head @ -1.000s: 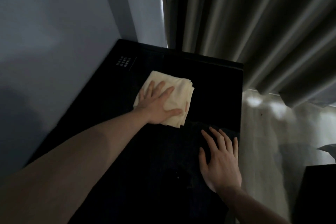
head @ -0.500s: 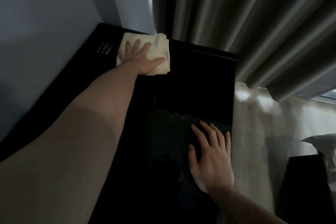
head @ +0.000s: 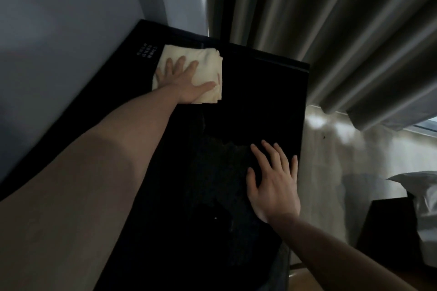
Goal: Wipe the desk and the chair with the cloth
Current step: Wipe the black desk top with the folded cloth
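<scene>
Head view: one folded cream cloth (head: 206, 64) at the far left corner of one black desk (head: 260, 101). My left hand (head: 186, 85), fingers spread, presses flat on it, unclenched. My right hand (head: 275, 186) lies flat, splayed, on bare desktop.

— What can't you make out here?
— The left hand (head: 186, 82) covers the middle of the cloth (head: 203, 64); the print (head: 147, 50) beside it is too small to read.
— And the desk (head: 260, 101)?
— Its near end runs off the bottom edge, and the left forearm hides part of its wall-side edge.
</scene>
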`<state>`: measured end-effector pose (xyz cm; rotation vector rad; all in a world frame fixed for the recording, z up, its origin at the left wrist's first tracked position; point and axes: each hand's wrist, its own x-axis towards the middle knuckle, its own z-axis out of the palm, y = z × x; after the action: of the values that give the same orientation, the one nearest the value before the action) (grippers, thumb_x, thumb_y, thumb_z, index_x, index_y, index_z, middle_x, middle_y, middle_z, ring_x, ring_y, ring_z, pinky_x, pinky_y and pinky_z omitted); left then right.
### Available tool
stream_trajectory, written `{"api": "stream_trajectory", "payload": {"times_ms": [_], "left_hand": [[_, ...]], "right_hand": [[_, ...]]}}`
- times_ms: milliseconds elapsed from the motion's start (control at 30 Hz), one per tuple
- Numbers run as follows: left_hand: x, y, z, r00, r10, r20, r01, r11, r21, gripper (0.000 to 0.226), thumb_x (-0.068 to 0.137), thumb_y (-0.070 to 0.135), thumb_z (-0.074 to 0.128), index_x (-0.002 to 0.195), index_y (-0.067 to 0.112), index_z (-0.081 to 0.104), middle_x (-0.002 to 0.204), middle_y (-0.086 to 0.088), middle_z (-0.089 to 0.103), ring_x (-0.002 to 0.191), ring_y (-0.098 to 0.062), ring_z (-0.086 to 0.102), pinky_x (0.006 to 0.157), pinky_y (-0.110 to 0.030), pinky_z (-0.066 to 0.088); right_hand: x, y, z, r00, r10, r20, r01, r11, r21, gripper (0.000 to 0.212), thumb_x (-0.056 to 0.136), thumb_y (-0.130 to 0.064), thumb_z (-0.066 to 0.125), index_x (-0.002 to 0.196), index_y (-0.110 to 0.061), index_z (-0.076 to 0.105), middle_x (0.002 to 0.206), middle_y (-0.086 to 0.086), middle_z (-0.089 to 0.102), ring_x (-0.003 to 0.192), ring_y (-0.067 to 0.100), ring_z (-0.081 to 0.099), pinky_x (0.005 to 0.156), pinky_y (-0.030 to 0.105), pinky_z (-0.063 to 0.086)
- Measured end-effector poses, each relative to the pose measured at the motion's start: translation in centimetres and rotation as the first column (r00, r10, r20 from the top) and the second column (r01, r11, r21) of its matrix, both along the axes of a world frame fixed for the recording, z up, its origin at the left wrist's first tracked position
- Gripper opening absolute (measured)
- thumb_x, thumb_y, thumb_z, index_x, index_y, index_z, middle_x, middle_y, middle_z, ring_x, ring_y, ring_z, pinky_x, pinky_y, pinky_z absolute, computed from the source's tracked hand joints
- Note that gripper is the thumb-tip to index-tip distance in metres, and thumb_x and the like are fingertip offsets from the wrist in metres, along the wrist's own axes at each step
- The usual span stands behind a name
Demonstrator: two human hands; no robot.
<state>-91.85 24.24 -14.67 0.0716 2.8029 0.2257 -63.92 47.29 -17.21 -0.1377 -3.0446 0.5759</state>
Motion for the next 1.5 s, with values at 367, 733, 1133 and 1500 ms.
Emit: {"api": "stream_trajectory", "payload": {"times_ms": [367,733,1133,1500], "left_hand": [[15.1,-4.1,0.2,0.998,-0.033,0.056,0.033,0.999,0.013,0.111,0.071,0.104,0.022,0.161,0.049,-0.013,0.172,0.008,-0.024,0.158,-0.028,-0.025,0.124,-0.059,-0.014],[34.4,-8.6,0.7,0.993,-0.070,0.094,0.067,0.997,0.037,0.107,0.075,0.102,0.023,0.160,0.051,-0.016,0.168,0.014,-0.033,0.154,-0.022,-0.035,0.123,-0.055,-0.021],[56.8,-17.5,0.2,0.995,-0.033,0.096,0.032,0.999,0.011,0.104,0.077,0.100,0.026,0.152,0.057,-0.030,0.162,0.017,-0.043,0.152,-0.021,-0.038,0.125,-0.057,-0.015],[76.1,-27.7,2.1,0.986,0.050,0.157,-0.046,0.999,-0.025,0.103,0.080,0.100,0.025,0.156,0.052,-0.026,0.163,0.017,-0.041,0.151,-0.018,-0.040,0.125,-0.052,-0.016]], "right_hand": [[0.3,0.3,0.1,0.998,0.049,0.029,-0.050,0.997,0.055,0.068,0.101,-0.054,0.027,0.166,-0.035,0.027,0.175,-0.005,0.020,0.163,0.021,0.007,0.130,0.059,0.001],[5.8,-3.0,0.9,0.999,0.037,-0.031,-0.037,0.999,-0.007,0.056,0.109,-0.036,0.044,0.162,-0.020,0.039,0.170,0.011,0.031,0.158,0.035,0.024,0.129,0.059,0.016],[29.5,-15.0,1.7,0.959,0.270,0.090,-0.249,0.949,-0.193,0.059,0.111,-0.037,0.042,0.167,-0.036,0.023,0.176,-0.010,0.005,0.162,0.011,-0.007,0.130,0.037,-0.010],[38.9,-21.8,3.3,0.872,0.448,0.198,-0.397,0.883,-0.249,0.062,0.111,-0.037,0.043,0.167,-0.039,0.017,0.176,-0.012,0.000,0.162,0.011,-0.011,0.130,0.041,-0.009]]}}
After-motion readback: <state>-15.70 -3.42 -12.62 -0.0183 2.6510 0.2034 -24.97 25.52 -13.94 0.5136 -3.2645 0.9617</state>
